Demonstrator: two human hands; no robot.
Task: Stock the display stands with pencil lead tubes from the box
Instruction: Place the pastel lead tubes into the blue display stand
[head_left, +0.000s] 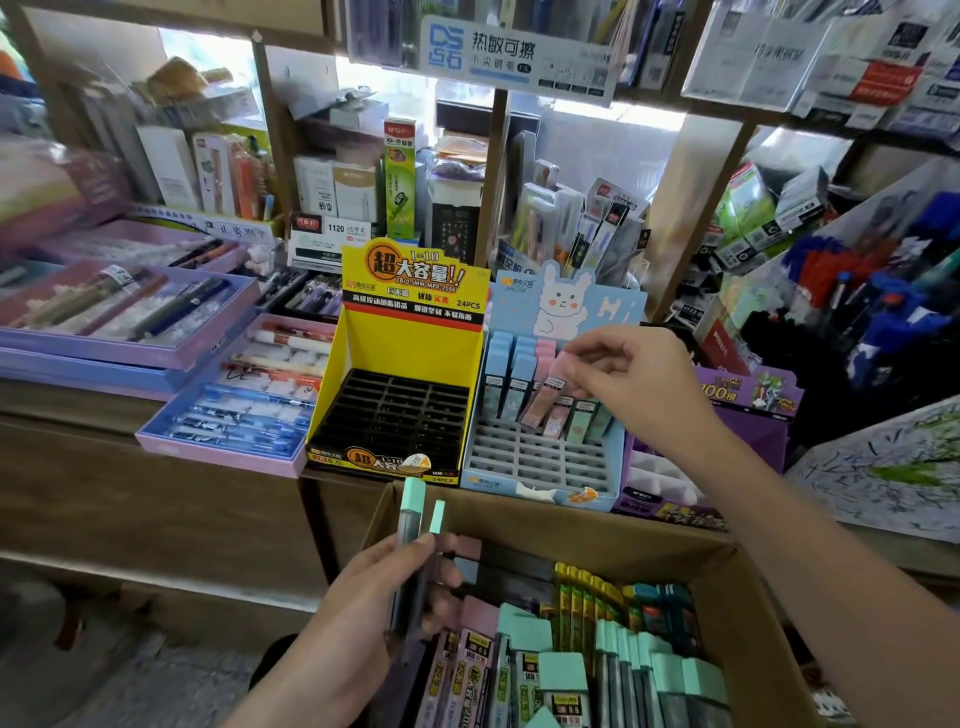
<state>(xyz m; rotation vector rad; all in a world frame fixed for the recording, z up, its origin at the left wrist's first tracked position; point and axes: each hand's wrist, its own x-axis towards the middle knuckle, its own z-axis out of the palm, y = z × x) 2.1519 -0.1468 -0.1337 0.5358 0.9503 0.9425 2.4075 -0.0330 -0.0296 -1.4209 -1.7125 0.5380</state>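
My right hand (631, 382) pinches the pink cap of a lead tube (545, 396) and holds it tilted over the blue rabbit display stand (602, 470). Blue, pink and green tubes fill that stand's back rows; its front slots are bare. Beside it on the left, the yellow display stand (332, 400) shows an all-black tray with no tubes. My left hand (382, 603) grips two green-capped tubes (413, 525) upright above the cardboard box (748, 613), which holds several pink, green and yellow tubes.
A purple display stand (753, 415) sits right of the blue one. Flat pen boxes (223, 410) lie on the wooden counter to the left. Shelves behind are packed with stationery; a rack of blue and red pens (883, 291) stands at right.
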